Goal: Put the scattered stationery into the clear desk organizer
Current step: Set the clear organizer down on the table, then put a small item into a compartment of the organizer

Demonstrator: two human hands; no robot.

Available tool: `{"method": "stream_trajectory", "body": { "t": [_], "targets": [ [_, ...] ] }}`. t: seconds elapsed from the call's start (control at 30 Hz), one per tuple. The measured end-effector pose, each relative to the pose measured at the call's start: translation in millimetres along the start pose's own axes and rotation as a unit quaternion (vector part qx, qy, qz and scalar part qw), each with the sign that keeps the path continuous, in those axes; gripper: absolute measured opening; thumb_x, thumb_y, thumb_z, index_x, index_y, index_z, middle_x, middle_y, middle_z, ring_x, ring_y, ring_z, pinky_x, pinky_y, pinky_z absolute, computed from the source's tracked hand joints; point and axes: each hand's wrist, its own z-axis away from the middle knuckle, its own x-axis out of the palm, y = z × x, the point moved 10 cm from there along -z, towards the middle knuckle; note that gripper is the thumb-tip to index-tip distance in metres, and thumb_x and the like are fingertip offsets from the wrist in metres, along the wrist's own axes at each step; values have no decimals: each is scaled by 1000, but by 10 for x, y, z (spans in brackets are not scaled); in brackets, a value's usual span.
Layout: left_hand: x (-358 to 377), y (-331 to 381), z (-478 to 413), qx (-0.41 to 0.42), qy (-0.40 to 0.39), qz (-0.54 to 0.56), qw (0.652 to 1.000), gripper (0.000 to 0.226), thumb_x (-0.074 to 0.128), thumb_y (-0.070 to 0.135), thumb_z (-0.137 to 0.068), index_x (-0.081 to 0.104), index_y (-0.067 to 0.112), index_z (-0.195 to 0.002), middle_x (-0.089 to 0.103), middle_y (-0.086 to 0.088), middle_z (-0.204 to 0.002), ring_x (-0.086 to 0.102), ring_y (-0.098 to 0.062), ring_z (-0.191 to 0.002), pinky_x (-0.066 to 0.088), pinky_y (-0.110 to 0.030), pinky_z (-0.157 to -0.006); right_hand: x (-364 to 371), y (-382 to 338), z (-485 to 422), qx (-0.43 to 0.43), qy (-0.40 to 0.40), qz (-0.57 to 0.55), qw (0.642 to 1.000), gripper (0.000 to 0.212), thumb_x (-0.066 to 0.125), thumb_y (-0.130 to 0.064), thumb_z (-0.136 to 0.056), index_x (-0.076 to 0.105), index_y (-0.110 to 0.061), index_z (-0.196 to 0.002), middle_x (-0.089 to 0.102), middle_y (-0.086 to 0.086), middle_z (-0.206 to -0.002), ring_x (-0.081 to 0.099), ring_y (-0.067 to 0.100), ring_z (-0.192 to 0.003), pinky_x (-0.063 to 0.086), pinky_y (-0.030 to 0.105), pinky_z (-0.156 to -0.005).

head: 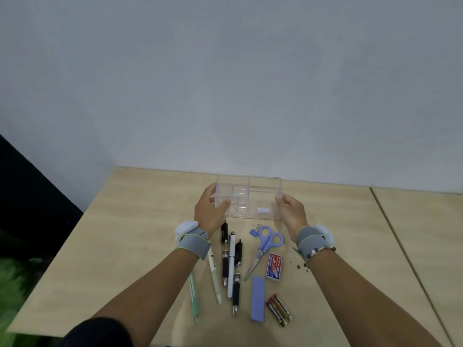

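The clear desk organizer [260, 194] stands on the wooden table [130, 221] near the wall, with several compartments. My left hand [209, 209] grips its left end and my right hand [292, 212] grips its right end. In front of it lie several pens, among them a white pen [231, 264], a black pen [225, 259] and a green pen [193, 296]. Blue scissors [264, 249] with a blue binder clip [255, 231] lie to the right. A red staples box [274, 266], a blue eraser block [258, 298] and batteries [278, 309] lie nearer me.
A seam [400, 246] splits the table on the right. The wall runs directly behind the organizer. Small dark crumbs [299, 266] lie by my right wrist. Something green and blurred [12, 284] sits off the table's left edge.
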Motion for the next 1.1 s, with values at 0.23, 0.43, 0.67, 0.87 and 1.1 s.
{"method": "stream_trajectory", "body": {
  "t": [0.23, 0.43, 0.67, 0.87, 1.1],
  "targets": [
    [138, 31, 21, 4, -14, -142, 990, 69, 65, 33, -85, 32, 15, -143, 39, -5, -148, 36, -26, -132, 34, -39, -109, -36, 95, -36, 4, -10, -13, 1000, 42, 49, -28, -94, 55, -9, -131, 57, 7, -136, 51, 23, -125, 40, 38, -108],
    [257, 489, 321, 196, 65, -332, 920, 37, 66, 33, -80, 58, 20, -113, 56, -5, -115, 46, -28, -102, 32, -32, -79, -21, 150, -45, 8, -5, -21, 1000, 42, 47, -29, -95, 54, -11, -132, 56, 6, -137, 50, 24, -125, 40, 35, -105],
    [834, 322, 645, 290, -111, -424, 851, 24, 56, 29, -85, 67, 21, -105, 66, -1, -105, 52, -26, -101, 36, -35, -84, -24, 175, -75, 3, 1, -9, 1000, 40, 46, -30, -95, 57, -12, -129, 59, 7, -133, 53, 25, -121, 42, 33, -99],
    [865, 363, 733, 310, -104, -449, 832, 17, 81, 16, -60, 75, 15, -76, 73, -3, -70, 69, -25, -68, 56, -30, -63, 0, 239, -51, 4, -18, -30, 999, 42, 48, -33, -95, 57, -11, -129, 63, 6, -121, 56, 21, -111, 44, 35, -95],
    [627, 422, 642, 286, -56, -326, 900, 25, 53, 1, -87, 62, -2, -111, 63, -19, -109, 64, -31, -93, 53, -34, -80, -11, 256, -35, -18, -21, -50, 998, 32, 48, -34, -94, 63, -18, -118, 61, -6, -103, 53, 14, -99, 41, 24, -82]
  ]
}}
